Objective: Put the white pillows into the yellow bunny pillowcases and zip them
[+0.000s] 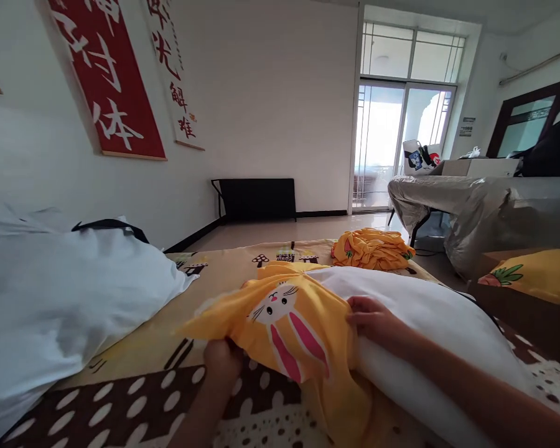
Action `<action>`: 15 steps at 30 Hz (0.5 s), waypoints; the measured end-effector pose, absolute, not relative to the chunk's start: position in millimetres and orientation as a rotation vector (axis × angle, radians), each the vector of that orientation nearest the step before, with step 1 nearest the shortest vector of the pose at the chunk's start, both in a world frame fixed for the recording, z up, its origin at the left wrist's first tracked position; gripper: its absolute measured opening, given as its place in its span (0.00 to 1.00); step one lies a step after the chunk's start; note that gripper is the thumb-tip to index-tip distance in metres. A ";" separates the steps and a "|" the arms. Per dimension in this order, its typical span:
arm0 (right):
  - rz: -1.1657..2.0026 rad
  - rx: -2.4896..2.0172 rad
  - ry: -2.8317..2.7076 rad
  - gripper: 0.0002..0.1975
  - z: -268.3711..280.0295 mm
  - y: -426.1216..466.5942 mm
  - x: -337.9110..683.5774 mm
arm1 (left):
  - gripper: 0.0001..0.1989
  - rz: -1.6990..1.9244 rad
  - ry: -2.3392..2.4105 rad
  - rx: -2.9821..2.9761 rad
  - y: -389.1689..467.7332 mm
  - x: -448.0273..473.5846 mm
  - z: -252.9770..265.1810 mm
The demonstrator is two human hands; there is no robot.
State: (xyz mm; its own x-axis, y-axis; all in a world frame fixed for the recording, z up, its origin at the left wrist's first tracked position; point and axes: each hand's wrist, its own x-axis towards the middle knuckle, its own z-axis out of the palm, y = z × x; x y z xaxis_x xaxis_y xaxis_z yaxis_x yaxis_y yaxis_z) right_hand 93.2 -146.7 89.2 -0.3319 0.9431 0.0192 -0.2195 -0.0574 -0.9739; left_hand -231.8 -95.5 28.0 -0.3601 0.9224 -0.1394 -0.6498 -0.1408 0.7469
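Observation:
A yellow pillowcase (242,317) with a printed rabbit is partly drawn over one end of a white pillow (429,323), which lies on the bed. My left hand (223,362) is closed on the lower left edge of the pillowcase, its fingertips partly hidden by the cloth. Against the white pillow, my right hand (371,316) pinches the pillowcase's right-hand edge between thumb and fingers. Part of the pillowcase hangs down in loose folds between my arms.
White pillows or bags (74,298) are heaped at the left. A crumpled orange cloth (372,249) lies on the patterned bedsheet (149,404) beyond the pillow. At the right, a cardboard box (518,317) holds a yellow pillow (546,274), near a plastic-covered table (485,211).

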 end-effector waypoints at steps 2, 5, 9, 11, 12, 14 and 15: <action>1.527 -0.866 -1.262 0.13 92.9 -143.3 94.7 | 0.07 1.640 1.001 0.391 -130.5 -217.2 7.7; 1.252 -0.940 -1.676 0.14 91.2 -161.6 103.0 | 0.09 1.246 1.081 0.471 -179.2 -191.2 -8.7; 0.214 -1.161 -2.326 0.15 77.4 -212.5 122.9 | 0.19 1.011 1.073 0.931 -206.1 -141.7 0.5; -0.290 -1.286 -2.389 0.18 64.7 -236.7 135.2 | 0.16 1.104 1.142 1.178 -205.1 -115.2 4.7; -0.493 -1.325 -2.372 0.21 57.1 -246.2 141.4 | 0.14 1.151 1.166 1.265 -203.8 -103.0 4.4; -0.789 -1.344 -2.328 0.30 41.1 -257.9 152.1 | 0.11 1.202 1.151 1.317 -203.0 -82.8 -0.8; -0.897 -1.344 -2.312 0.32 33.9 -259.9 156.0 | 0.10 1.201 1.128 1.268 -204.2 -75.5 -5.1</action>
State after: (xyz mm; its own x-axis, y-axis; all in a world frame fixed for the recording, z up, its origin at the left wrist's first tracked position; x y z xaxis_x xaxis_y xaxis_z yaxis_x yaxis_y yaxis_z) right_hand 156.0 -259.9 33.9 -0.5061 0.6609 0.5541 0.8617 0.3603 0.3573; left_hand -75.5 -204.2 -5.1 0.0666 0.9965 0.0497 -0.0129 -0.0489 0.9987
